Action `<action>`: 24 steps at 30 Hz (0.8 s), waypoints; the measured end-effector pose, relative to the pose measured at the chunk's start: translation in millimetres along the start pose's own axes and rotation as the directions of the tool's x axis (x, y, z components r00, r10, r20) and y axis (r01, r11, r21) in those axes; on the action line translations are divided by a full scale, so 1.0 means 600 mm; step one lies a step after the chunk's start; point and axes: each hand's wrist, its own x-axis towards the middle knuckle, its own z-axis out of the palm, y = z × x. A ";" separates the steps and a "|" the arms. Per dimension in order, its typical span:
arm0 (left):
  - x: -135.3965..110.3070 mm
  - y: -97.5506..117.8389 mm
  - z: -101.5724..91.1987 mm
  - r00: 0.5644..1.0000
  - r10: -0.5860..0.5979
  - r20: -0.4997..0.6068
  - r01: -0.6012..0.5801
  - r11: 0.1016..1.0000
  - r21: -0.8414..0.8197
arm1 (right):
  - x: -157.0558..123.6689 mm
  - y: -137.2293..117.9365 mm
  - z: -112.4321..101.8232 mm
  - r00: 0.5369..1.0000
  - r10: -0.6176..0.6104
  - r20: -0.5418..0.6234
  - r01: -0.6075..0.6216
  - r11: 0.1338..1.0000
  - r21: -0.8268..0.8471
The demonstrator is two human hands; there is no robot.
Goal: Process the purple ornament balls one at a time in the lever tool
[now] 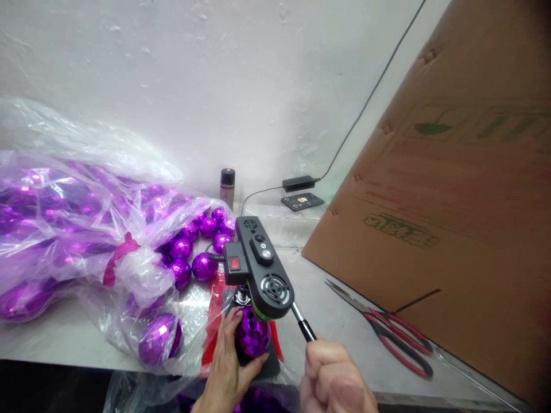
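My left hand is wrapped around a shiny purple faceted ball, thumb and fingers on either side of it. The ball sits beneath the head of a black bench machine, which has a red rocker switch, round vents and a thin cable. My right hand is closed in a fist on the machine's lever handle, a metal rod with a black grip. Under the machine lies a red sheet. The top of the ball and its contact with the machine head are partly hidden.
Several purple balls spill from clear plastic bags at the left. Behind stand a spray can, a black power adapter and a phone. Red-handled pliers lie beside a large cardboard box on the right.
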 end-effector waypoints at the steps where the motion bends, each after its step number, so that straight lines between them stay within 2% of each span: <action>1: 0.000 0.000 0.001 1.000 0.000 0.000 0.000 1.000 0.003 | 0.003 -0.002 0.003 0.999 -0.027 -0.017 0.027 1.000 0.001; 3: -0.001 0.000 0.002 1.000 0.001 -0.001 -0.001 1.000 0.010 | 0.009 -0.007 0.011 0.998 -0.056 -0.042 0.055 0.998 -0.014; 8: -0.001 -0.009 0.001 1.000 0.021 0.009 -0.022 0.999 0.029 | 0.014 -0.011 0.015 0.999 -0.027 -0.026 0.025 0.998 -0.053; 12: 0.003 -0.028 -0.009 0.993 0.068 0.096 -0.074 0.995 0.062 | 0.018 -0.008 0.008 0.999 -0.026 0.037 0.028 0.998 -0.063; 15: 0.006 -0.040 -0.014 0.988 0.073 0.136 -0.083 0.994 0.074 | 0.030 -0.018 0.016 0.999 -0.048 0.020 0.049 0.995 -0.082; 24: 0.005 -0.050 -0.008 0.986 0.123 0.112 -0.132 0.989 0.069 | 0.058 -0.034 0.049 0.993 -0.109 -0.046 0.107 0.994 -0.036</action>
